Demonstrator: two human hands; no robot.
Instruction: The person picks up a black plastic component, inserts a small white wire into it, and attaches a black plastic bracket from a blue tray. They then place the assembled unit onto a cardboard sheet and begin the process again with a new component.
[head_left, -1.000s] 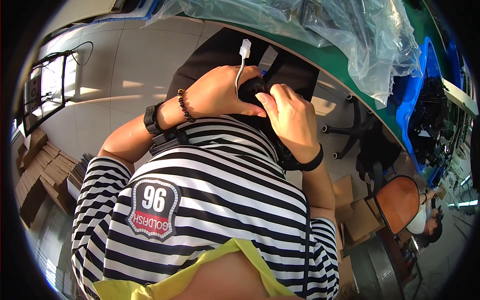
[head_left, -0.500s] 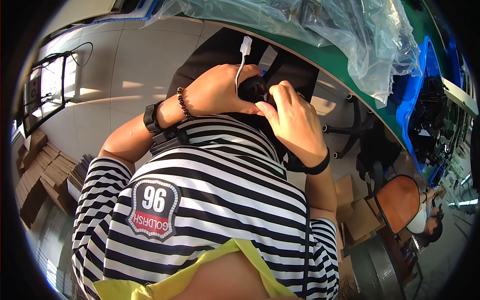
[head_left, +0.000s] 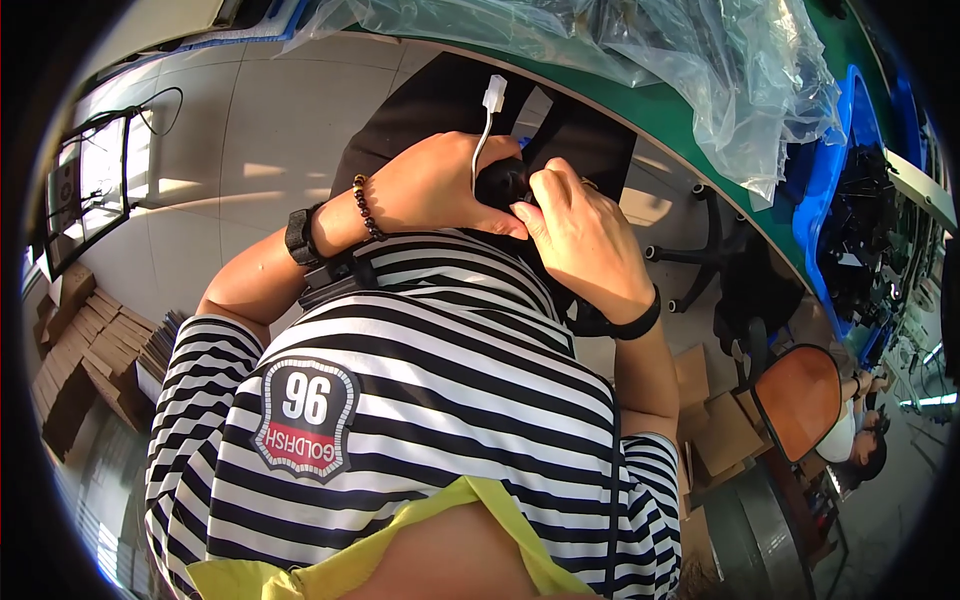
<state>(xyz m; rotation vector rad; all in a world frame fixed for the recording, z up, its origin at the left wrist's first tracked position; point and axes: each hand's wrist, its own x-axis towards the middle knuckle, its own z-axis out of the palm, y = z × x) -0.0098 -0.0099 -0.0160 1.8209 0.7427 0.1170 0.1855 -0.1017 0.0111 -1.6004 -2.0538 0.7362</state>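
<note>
My left hand (head_left: 455,185) is curled around a small rounded black part (head_left: 503,183) held just above my lap. A white cable with a white plug connector (head_left: 493,95) at its end sticks up beside that hand, past the thumb side. My right hand (head_left: 578,222) pinches at the right edge of the black part, thumb and fingers pressed together next to my left thumb. What the right fingertips hold there is mostly hidden; it looks like the part's edge. The dark trousers (head_left: 405,112) lie beneath both hands.
A green-topped table (head_left: 665,112) curves across the far side, with clear plastic bags (head_left: 740,95) on it. A blue bin (head_left: 808,225) of black parts stands at right. Flattened cardboard (head_left: 95,340) is stacked at left. An orange chair (head_left: 798,403) and another person (head_left: 850,445) are at right.
My right hand has shifted slightly left and its fingers have curled closer against the black part. The left hand keeps its hold nearly unmoved.
</note>
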